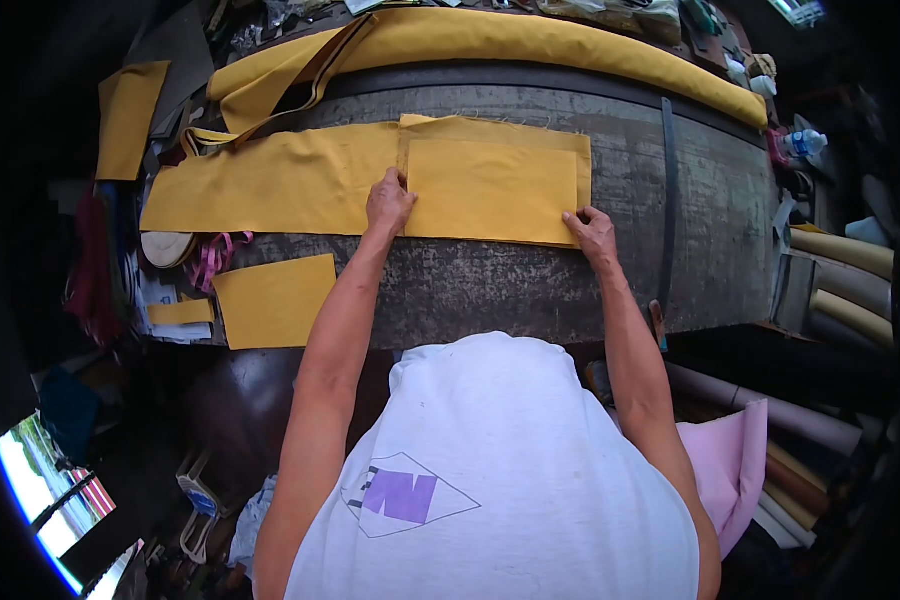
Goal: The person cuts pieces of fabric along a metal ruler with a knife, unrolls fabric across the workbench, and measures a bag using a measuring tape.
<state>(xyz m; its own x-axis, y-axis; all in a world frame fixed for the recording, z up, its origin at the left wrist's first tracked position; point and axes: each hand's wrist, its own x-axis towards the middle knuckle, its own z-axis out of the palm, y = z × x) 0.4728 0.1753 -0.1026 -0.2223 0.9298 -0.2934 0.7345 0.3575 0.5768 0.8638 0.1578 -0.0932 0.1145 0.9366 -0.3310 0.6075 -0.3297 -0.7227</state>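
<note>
A rectangular yellow fabric piece (495,190) lies flat on a larger yellow fabric strip (270,180), whose frayed upper edge shows behind it. My left hand (391,203) grips the piece at its left edge, thumb and fingers closed there. At the lower right corner, my right hand (594,236) pinches the edge between thumb and fingers. Both hands rest close to the worn dark worktable (480,285). A smaller yellow fabric panel (278,300) lies at the table's near edge, left of my left forearm.
A long yellow fabric roll (530,45) spans the table's back. A dark metal ruler (669,190) lies to the right, with a knife-like tool (658,325) near its lower end. Pink ribbon (215,262) sits at left. More material rolls (840,250) and a plastic bottle (803,143) are at right.
</note>
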